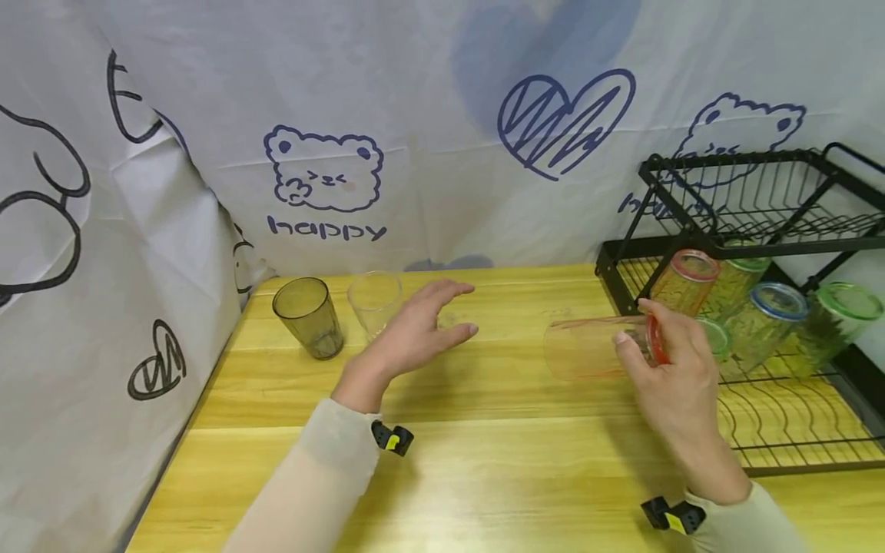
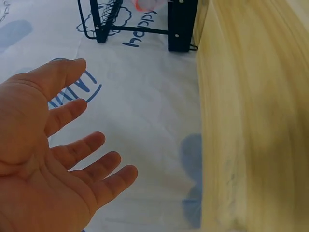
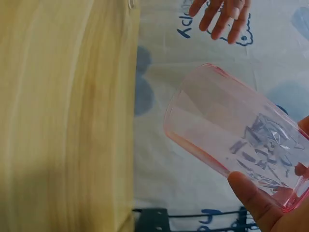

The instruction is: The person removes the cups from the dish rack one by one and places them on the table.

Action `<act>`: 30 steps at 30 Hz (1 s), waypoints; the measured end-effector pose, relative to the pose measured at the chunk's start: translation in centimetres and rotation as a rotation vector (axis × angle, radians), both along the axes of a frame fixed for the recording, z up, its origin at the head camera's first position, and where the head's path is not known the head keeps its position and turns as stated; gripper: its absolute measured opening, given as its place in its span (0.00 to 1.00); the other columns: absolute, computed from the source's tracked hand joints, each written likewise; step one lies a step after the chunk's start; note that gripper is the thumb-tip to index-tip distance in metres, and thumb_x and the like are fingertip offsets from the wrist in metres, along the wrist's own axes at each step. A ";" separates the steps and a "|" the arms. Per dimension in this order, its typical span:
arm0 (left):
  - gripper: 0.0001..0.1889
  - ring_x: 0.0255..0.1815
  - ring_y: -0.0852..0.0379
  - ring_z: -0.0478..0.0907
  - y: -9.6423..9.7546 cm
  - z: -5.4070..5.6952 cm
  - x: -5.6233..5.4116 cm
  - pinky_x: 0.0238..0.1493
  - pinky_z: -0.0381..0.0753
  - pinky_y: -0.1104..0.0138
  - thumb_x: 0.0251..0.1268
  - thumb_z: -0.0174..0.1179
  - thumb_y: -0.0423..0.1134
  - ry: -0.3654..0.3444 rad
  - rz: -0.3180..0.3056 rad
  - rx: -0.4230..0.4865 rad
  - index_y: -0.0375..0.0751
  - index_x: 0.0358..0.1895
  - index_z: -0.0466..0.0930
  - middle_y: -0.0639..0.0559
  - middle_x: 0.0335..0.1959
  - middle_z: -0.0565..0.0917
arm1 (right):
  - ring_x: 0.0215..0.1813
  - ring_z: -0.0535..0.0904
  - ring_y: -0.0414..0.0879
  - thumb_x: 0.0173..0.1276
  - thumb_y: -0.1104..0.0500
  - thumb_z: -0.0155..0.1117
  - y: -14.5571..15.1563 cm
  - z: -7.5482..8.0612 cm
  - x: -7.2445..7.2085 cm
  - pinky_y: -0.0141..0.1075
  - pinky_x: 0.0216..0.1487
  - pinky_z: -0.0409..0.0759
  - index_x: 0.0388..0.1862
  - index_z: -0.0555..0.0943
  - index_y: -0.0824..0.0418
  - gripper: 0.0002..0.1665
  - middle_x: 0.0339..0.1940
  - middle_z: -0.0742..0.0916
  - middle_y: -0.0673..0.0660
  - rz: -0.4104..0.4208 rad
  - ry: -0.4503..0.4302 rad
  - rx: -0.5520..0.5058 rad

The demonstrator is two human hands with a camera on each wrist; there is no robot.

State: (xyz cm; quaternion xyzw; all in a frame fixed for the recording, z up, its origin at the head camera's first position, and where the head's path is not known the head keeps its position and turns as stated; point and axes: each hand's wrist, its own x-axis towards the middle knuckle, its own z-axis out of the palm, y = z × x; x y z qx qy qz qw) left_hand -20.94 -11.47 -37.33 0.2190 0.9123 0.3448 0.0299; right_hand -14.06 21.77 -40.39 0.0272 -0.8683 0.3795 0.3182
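Note:
My right hand (image 1: pixel 681 384) grips a clear pinkish-red drinking glass (image 1: pixel 581 349) near its base, thumb on one side and fingers on the other. The glass lies sideways in the air, its mouth pointing left toward my other hand. A cut pattern near its base shows in the right wrist view, with my right thumb (image 3: pixel 253 195) against the wall. My left hand (image 1: pixel 415 330) hovers over the table with fingers spread and holds nothing. Just behind its wrist stands a colourless glass (image 1: pixel 366 299), partly hidden by the hand. A smoky brown glass (image 1: pixel 309 322) stands upright left of that.
A black two-tier dish rack (image 1: pixel 816 465) occupies the right side of the wooden table (image 1: pixel 498 476). On its lower tier several glasses stand base up, among them a red one (image 1: pixel 694 266), a blue one (image 1: pixel 777 301) and a green one (image 1: pixel 850 302). A printed white cloth (image 1: pixel 442 184) hangs behind.

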 end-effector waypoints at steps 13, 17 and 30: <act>0.32 0.81 0.46 0.65 2.5 -3.1 0.2 0.77 0.71 0.47 0.78 0.61 0.56 -0.187 0.003 0.316 0.62 0.81 0.66 0.58 0.81 0.67 | 0.42 0.76 0.44 0.74 0.57 0.69 -3.2 -1.9 -0.6 0.30 0.40 0.71 0.72 0.80 0.53 0.28 0.59 0.83 0.63 0.034 -0.065 -0.124; 0.31 0.81 0.46 0.65 3.0 -3.7 0.5 0.76 0.72 0.45 0.78 0.59 0.60 -0.220 0.025 0.354 0.67 0.80 0.66 0.60 0.81 0.67 | 0.50 0.78 0.46 0.75 0.56 0.68 -4.1 -2.2 -0.7 0.32 0.44 0.71 0.72 0.80 0.51 0.27 0.60 0.83 0.62 0.037 -0.108 -0.194; 0.31 0.82 0.43 0.64 3.4 -4.6 0.8 0.75 0.72 0.42 0.76 0.61 0.60 -0.300 0.013 0.452 0.69 0.79 0.67 0.50 0.82 0.66 | 0.41 0.81 0.39 0.81 0.60 0.60 -6.4 -2.2 -0.9 0.32 0.32 0.88 0.70 0.79 0.56 0.20 0.44 0.82 0.47 0.221 -0.248 -0.649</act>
